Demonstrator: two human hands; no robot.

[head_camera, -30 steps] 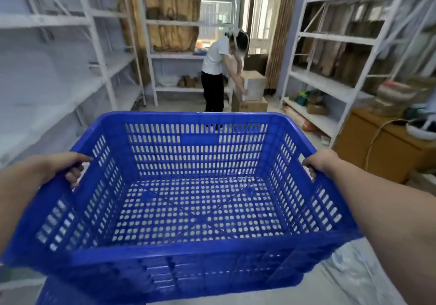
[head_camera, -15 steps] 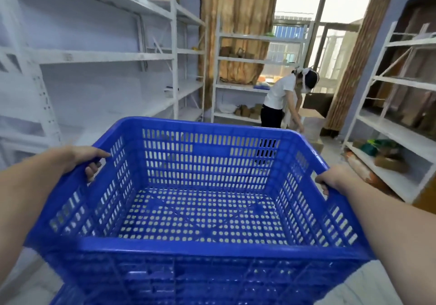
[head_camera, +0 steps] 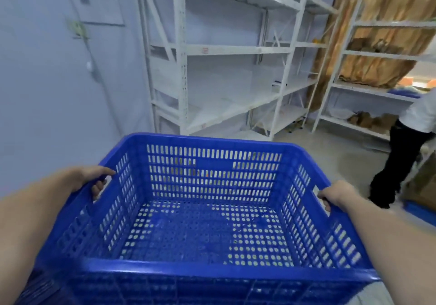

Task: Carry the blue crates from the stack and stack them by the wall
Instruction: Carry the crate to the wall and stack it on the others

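I hold an empty blue perforated crate [head_camera: 212, 146] in front of me, level, at about waist height. My left hand [head_camera: 94, 178] grips the handle slot in its left wall. On the opposite side my right hand [head_camera: 335, 196] clasps the right wall's rim. Through the crate's holed floor a dark blue patch shows underneath; I cannot tell what it is. The pale wall [head_camera: 59, 92] rises just beyond the crate on the left.
White metal shelving [head_camera: 212, 50] lines the wall ahead, and a second shelf unit [head_camera: 368, 92] with brown items stands before a tan curtain. A person in a white top and black trousers [head_camera: 396, 163] stands at the right edge. Something blue [head_camera: 417, 210] lies on the floor there.
My view has swung left with the crate: the other person slid from centre to the right edge, and the pale wall and the near shelving now fill the view. Both hands keep their grip.
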